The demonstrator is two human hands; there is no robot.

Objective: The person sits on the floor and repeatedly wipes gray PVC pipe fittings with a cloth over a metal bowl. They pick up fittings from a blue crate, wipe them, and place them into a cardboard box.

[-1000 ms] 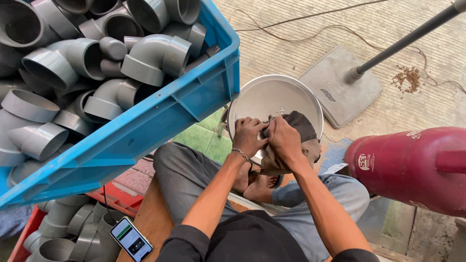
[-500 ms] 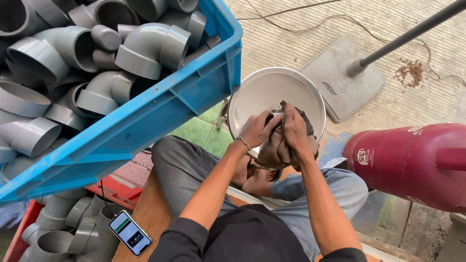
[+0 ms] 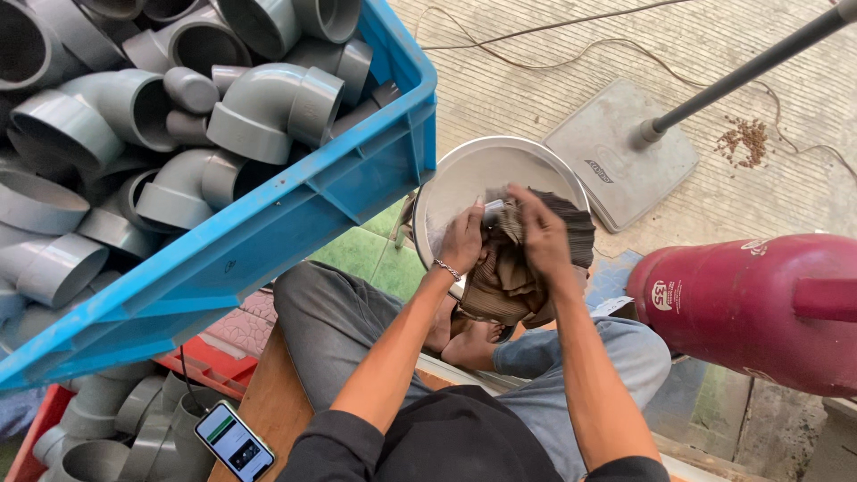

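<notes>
Looking straight down: the left hand [image 3: 464, 239] and the right hand [image 3: 540, 234] are both buried in a brown striped cloth [image 3: 518, 268], fingers curled and clamped on its bunched folds, the right hand on top of the bundle, the left gripping its near side with a thin bracelet [image 3: 446, 270] at the wrist. The cloth sits over the near rim of a white metal basin [image 3: 473, 174], half inside, half hanging toward the person's lap. The person is seated, grey trousers [image 3: 330, 321] bent at the knees, a bare foot [image 3: 469, 339] just under the cloth. On the left, a blue plastic crate [image 3: 295, 223] tilts over the knee, piled with grey pipe elbows [image 3: 259, 103]. Below it, more grey fittings in a red crate [image 3: 36, 437], with a lit phone [image 3: 234, 442] beside them. To the right lies a dark red gas cylinder [image 3: 759, 303]; beyond the basin, a grey flat base [image 3: 620, 161] with a dark pole [image 3: 759, 62] on the concrete floor [image 3: 714, 205].
</notes>
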